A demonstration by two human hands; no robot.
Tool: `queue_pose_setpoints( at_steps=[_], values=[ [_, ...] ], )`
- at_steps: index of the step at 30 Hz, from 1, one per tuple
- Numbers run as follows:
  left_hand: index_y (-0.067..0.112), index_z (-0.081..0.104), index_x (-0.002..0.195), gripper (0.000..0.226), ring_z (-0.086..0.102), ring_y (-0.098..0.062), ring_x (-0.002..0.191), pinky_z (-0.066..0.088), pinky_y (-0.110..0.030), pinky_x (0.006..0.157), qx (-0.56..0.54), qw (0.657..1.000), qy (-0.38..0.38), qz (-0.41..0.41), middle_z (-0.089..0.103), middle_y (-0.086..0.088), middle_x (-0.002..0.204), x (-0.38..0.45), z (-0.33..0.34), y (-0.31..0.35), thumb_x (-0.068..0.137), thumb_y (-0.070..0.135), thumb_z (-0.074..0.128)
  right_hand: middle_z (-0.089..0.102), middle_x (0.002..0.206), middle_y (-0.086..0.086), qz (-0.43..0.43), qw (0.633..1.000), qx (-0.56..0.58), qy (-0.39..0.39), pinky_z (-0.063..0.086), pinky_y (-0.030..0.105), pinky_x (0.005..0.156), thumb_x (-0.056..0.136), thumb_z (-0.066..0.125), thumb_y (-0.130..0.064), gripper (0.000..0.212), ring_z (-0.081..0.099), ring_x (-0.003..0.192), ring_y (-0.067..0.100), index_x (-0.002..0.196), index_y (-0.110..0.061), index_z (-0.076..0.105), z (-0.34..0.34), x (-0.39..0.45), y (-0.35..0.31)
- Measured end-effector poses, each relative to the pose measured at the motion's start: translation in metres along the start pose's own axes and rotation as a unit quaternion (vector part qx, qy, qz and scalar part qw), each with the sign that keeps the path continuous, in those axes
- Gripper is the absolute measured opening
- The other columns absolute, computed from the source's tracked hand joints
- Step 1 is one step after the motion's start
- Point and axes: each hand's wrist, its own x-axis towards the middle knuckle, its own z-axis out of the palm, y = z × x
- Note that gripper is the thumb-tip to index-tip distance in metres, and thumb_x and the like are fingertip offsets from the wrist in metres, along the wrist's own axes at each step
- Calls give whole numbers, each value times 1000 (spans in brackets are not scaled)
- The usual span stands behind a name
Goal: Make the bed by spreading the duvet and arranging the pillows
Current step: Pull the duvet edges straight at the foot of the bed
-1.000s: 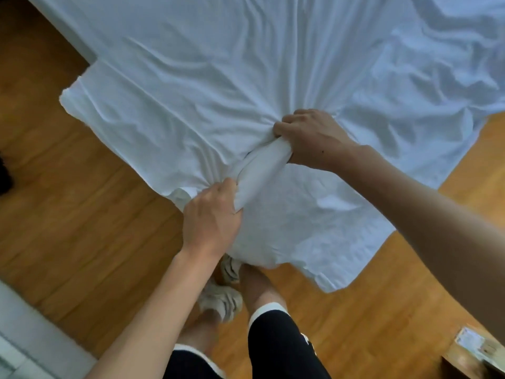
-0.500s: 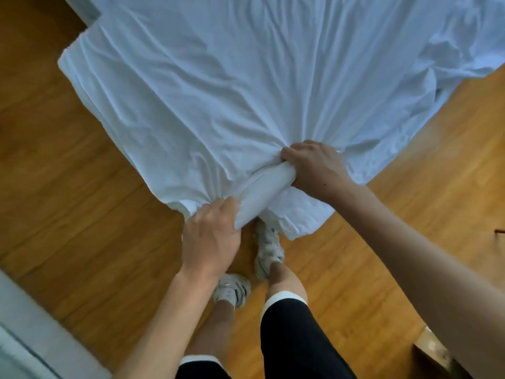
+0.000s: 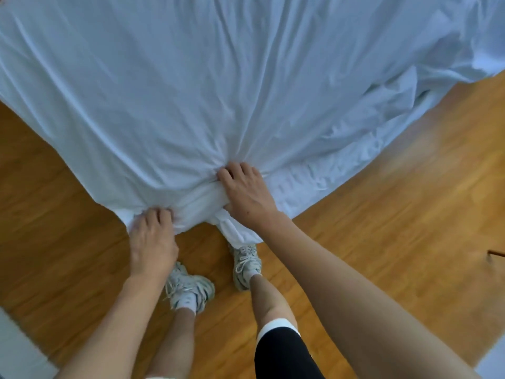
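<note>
You've got both hands, left (image 3: 153, 239) and right (image 3: 244, 191), clenched on the duvet (image 3: 218, 77) edge; spreading is unfinished, and no pillows show.

1. Wooden floor (image 3: 382, 228) is showing warm orange planks, running across the lower frame.
2. White duvet (image 3: 218, 91) is spreading over the upper frame, its near edge hanging over the floor; whether it is touching the boards is unclear.
3. Two white sneakers, left (image 3: 188, 291) and right (image 3: 246, 265), are standing on the floor just below the duvet edge.
4. Pale strip (image 3: 16, 348) is bordering the floor at lower left.
</note>
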Motion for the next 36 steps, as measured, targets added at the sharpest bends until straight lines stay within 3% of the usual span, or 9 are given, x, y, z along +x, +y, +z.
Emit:
queue_pose_setpoints(
  at_steps=[4, 7, 11, 16, 20, 28, 36],
  values=[
    [1, 55, 88, 35, 57, -36, 77, 47, -42, 61, 22, 996, -84, -9, 55, -20, 86, -6, -12, 23, 65, 17, 76, 48, 129, 9, -12, 996, 48, -69, 35, 36, 100, 76, 74, -41, 69, 44, 114, 28, 132, -11, 47, -11, -24, 11],
    [6, 57, 99, 34, 58, -30, 86, 47, -39, 71, 34, 996, -80, 2, 58, -14, 94, -14, -45, 35, 79, 32, 67, 42, 138, 11, 19, 992, 97, -83, 33, 38, 104, 86, 65, -43, 63, 38, 126, 30, 136, -12, 44, -33, -49, 10],
    [10, 56, 110, 34, 58, -27, 92, 46, -38, 76, 19, 997, -67, 30, 59, -9, 100, -32, -95, 54, 86, 34, 58, 38, 146, 8, 128, 974, 164, -85, 36, 38, 105, 94, 56, -40, 56, 32, 135, 27, 140, -15, 40, -72, -93, 14],
    [12, 50, 127, 42, 52, -27, 111, 44, -37, 91, -40, 992, -88, 79, 55, -8, 122, -65, -147, 86, 91, 34, 51, 54, 131, 5, 260, 933, 216, -123, 49, 34, 89, 97, 50, -41, 45, 51, 117, 21, 134, -16, 47, -122, -160, 19],
    [13, 39, 139, 51, 46, -24, 121, 39, -34, 98, 2, 979, -130, 155, 47, -7, 134, -113, -175, 104, 93, 35, 47, 59, 123, 4, 326, 904, 255, -102, 49, 31, 85, 97, 50, -36, 41, 57, 109, 20, 132, -15, 50, -162, -224, 0],
    [19, 39, 136, 45, 49, -22, 116, 44, -34, 89, -19, 952, -240, 189, 49, -4, 129, -217, -198, 124, 96, 38, 44, 61, 120, 3, 441, 820, 360, -67, 50, 32, 85, 95, 52, -39, 36, 59, 102, 19, 124, -16, 54, -179, -348, -65],
    [21, 45, 131, 39, 53, -18, 109, 47, -29, 87, 40, 934, -255, 249, 53, -1, 124, -245, -205, 189, 95, 34, 46, 63, 118, -1, 516, 748, 416, -30, 48, 28, 81, 96, 50, -35, 31, 59, 100, 16, 122, -19, 55, -155, -444, -59]
  ],
)
